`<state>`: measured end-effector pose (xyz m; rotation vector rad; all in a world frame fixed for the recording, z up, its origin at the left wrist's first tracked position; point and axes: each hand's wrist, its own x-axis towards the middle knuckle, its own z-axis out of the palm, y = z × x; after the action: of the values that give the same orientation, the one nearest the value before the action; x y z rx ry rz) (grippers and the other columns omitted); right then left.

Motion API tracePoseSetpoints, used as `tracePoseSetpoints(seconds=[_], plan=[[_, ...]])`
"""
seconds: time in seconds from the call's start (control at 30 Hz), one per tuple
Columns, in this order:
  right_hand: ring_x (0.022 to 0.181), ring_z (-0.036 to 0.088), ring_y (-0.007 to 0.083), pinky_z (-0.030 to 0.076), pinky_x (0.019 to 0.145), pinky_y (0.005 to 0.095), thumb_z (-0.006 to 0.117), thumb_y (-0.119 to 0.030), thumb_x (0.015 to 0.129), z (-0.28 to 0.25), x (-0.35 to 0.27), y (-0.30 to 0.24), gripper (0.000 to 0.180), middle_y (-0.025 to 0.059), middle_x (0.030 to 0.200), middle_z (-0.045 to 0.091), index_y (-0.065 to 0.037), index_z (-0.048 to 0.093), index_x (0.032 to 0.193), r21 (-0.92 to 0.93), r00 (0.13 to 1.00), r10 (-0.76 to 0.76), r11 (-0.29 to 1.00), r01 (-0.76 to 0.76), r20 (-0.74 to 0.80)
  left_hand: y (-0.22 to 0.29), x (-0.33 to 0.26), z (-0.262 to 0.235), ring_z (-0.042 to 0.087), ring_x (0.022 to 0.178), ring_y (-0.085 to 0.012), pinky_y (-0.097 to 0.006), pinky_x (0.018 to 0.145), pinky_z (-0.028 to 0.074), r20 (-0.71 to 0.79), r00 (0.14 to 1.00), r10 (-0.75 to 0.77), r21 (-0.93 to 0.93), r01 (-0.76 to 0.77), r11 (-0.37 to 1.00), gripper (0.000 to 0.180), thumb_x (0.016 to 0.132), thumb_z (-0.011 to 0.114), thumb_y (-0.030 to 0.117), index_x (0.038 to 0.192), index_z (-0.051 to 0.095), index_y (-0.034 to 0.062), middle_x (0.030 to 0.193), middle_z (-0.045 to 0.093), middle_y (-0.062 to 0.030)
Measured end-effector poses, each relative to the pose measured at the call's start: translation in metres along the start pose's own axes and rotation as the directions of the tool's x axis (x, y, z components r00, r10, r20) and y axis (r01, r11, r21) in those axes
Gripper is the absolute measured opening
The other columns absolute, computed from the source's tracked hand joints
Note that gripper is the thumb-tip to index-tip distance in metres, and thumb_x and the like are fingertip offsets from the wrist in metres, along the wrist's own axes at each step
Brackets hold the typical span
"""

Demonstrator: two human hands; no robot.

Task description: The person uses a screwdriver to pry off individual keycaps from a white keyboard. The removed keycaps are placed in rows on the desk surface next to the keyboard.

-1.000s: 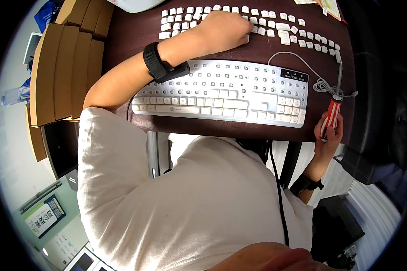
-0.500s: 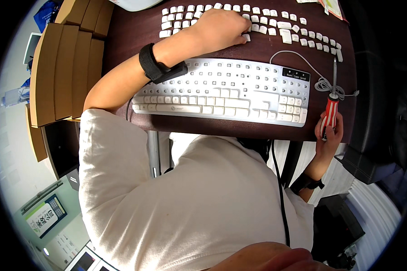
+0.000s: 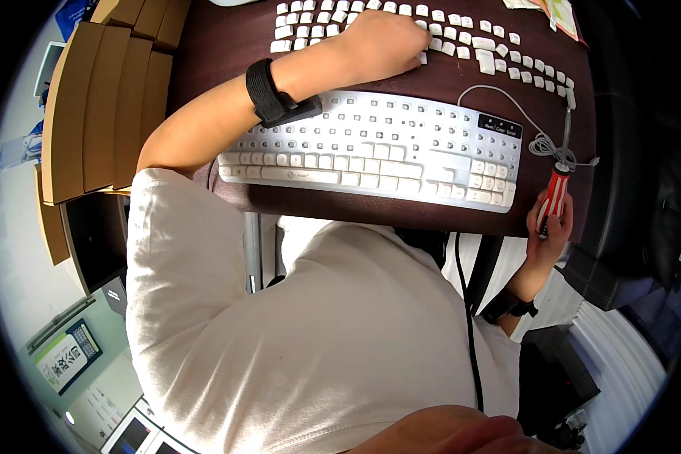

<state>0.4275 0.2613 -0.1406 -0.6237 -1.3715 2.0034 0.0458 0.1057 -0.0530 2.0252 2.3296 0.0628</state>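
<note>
My left hand [image 3: 386,47] is curled, palm down, over rows of loose white keycaps [image 3: 486,62] beyond the keyboard. Its fingers point down and look pinched together, and what they hold, if anything, is hidden. Below it lies a white keyboard [image 3: 386,157]. Caps fill its near rows and part of the number block, while many far positions show bare switches. At the table's right edge my right hand [image 3: 556,219] is wrapped round the red-and-white striped handle of a screwdriver [image 3: 555,189]. Its shaft points away from me, past the coiled cable.
The grey keyboard cable [image 3: 541,142] lies coiled right of the keyboard. Cardboard boxes [image 3: 79,113] stand along the left side of the dark table [image 3: 227,57]. Printed paper [image 3: 558,19] lies at the far right, and a black padded seat [image 3: 609,268] stands beyond the right edge.
The whole view has shifted slightly. My left hand stays curled over the loose keycaps, and my right hand keeps hold of the screwdriver in about the same place.
</note>
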Motion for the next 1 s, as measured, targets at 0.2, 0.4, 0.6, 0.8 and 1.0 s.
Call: tracePoseSetpoints(seconds=[0.2, 0.4, 0.6, 0.8, 1.0], plan=[[0.054, 0.050, 0.0109, 0.031, 0.041, 0.0209, 0.075, -0.026, 0.087, 0.000, 0.000, 0.001, 0.051, 0.0165, 0.104, 0.062, 0.002, 0.054, 0.124, -0.042, 1.000, 0.004, 0.999, -0.004, -0.019, 0.004, -0.018, -0.025, 0.070, 0.083, -0.0311, -0.042, 0.074, 0.055, -0.034, 0.998, -0.051, -0.014, 0.050, 0.999, 0.023, 0.089, 0.069, 0.027, 0.102, 0.068, 0.0074, 0.088, 0.071, -0.0117], [0.056, 0.049, 0.0095, 0.034, 0.047, 0.0215, 0.074, -0.018, 0.085, 0.009, -0.003, -0.013, 0.051, 0.0162, 0.103, 0.065, 0.002, 0.055, 0.127, -0.233, 0.994, 0.108, 0.967, -0.099, 0.027, 0.022, -0.078, -0.057, 0.065, 0.068, -0.0293, -0.040, 0.063, 0.049, 0.013, 1.000, 0.014, -0.232, -0.011, 0.973, 0.020, 0.086, 0.073, 0.022, 0.098, 0.067, 0.0074, 0.074, 0.065, -0.0125], [0.081, 0.063, 0.0135, 0.049, 0.070, 0.0221, 0.071, -0.009, 0.081, 0.043, -0.003, -0.069, 0.037, 0.0109, 0.107, 0.066, 0.004, 0.064, 0.116, -0.673, 0.973, 0.073, 0.733, 0.098, 0.220, 0.051, -0.139, -0.033, 0.067, 0.077, -0.0287, -0.039, 0.067, 0.052, 0.068, 0.990, -0.120, -0.417, 0.137, 0.899, 0.031, 0.085, 0.075, 0.021, 0.111, 0.063, 0.0092, 0.085, 0.066, -0.0091], [0.087, 0.068, 0.0231, 0.052, 0.077, 0.0288, 0.072, 0.002, 0.072, 0.133, 0.012, -0.123, 0.036, 0.0151, 0.105, 0.066, -0.003, 0.068, 0.107, -0.690, 0.783, 0.089, 0.539, 0.482, 0.616, 0.071, -0.158, -0.014, 0.070, 0.081, -0.0258, -0.038, 0.069, 0.054, -0.021, 0.971, -0.239, -0.460, 0.203, 0.864, 0.031, 0.087, 0.074, 0.022, 0.112, 0.063, 0.0090, 0.096, 0.067, -0.0088], [0.082, 0.068, 0.0302, 0.054, 0.074, 0.0326, 0.074, 0.000, 0.072, 0.181, 0.021, -0.134, 0.034, 0.0145, 0.099, 0.066, -0.004, 0.068, 0.106, -0.660, 0.669, 0.162, 0.437, 0.611, 0.726, 0.068, -0.157, -0.004, 0.069, 0.080, -0.0287, -0.040, 0.068, 0.053, -0.039, 0.965, -0.261, -0.447, 0.217, 0.868, 0.029, 0.088, 0.072, 0.023, 0.110, 0.062, 0.0082, 0.095, 0.068, -0.0095]])
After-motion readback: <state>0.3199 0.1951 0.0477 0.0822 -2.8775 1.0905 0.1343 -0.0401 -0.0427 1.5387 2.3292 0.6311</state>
